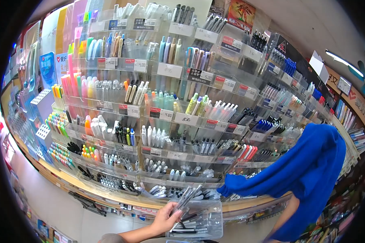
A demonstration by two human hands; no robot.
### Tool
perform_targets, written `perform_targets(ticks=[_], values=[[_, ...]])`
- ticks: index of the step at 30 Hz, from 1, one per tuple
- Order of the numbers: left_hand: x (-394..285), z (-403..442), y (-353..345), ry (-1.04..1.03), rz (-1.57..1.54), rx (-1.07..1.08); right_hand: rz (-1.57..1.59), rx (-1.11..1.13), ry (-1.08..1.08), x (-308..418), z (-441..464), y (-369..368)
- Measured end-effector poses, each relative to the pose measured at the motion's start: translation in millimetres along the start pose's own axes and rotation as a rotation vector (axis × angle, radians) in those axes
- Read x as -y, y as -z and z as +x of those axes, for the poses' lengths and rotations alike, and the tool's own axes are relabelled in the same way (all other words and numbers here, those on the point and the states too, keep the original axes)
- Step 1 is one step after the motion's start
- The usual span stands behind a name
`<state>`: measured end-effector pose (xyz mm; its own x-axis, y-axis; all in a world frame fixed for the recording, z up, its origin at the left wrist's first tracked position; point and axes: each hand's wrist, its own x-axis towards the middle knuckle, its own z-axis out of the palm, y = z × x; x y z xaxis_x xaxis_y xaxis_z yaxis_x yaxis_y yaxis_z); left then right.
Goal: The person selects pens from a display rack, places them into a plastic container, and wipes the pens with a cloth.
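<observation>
A bundle of slim clear and dark pens [186, 198] is in my left hand [166, 217], whose fingers are wrapped round it. Just beside and below this hand, a clear plastic box [220, 220] contains several pens lying in it. On the right, a bare forearm [287, 214] rises into a large blue cloth [312, 162]. The cloth arches up and reaches left to the lower edge of the pen rack. My right hand and its fingers cannot be made out.
Clear tiered racks [176, 154] full of pens and markers, with price tags, stand on a wooden-edged shelf [125, 200]. Blister-type packs [22, 107] hang at the left. Books [344, 115] are at the far right. Pale floor tiles [95, 222] show below.
</observation>
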<state>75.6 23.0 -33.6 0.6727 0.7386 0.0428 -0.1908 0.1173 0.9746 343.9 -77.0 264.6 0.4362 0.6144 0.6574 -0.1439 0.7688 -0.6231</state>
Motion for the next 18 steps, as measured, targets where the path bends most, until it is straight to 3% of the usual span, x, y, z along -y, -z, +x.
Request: perform_targets(ticks=[11,18], values=[[-1,-1,4,0.004,-0.032,0.013,-0.168,-0.095,0.031,-27,-42,-12],[4,0,8,0.016,-0.007,0.012,-0.811,-0.008,0.268,-77,-11,-38]])
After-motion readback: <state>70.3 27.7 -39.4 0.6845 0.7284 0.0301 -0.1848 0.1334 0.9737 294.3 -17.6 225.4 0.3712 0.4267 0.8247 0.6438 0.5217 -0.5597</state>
